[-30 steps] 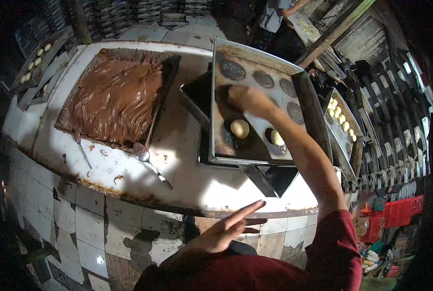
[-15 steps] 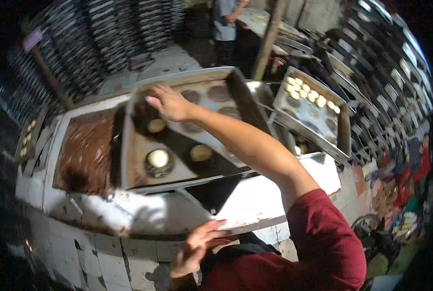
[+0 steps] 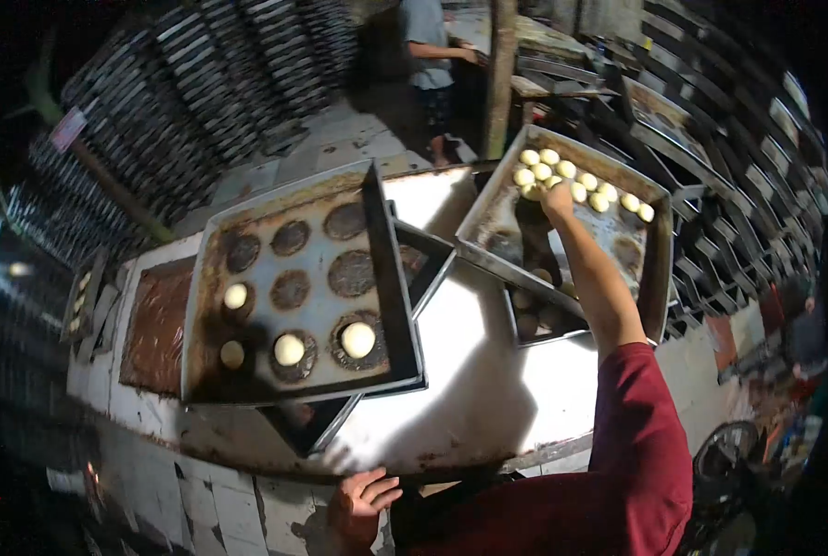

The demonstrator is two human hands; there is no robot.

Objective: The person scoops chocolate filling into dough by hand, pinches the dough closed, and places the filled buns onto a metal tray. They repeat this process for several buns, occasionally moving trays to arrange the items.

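— Where are the dough balls (image 3: 572, 181)?
— Clustered along the far edge of the right tray (image 3: 650, 269). The right hand (image 3: 557, 196) reaches among them; I cannot tell how its fingers are set.
— And the left hand (image 3: 363, 496)?
— Low by the table's near edge (image 3: 451, 454), fingers loosely apart, holding nothing.

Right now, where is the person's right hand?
In the head view, the right hand is stretched out to the far right tray, among its dough balls, right of the nearer tray.
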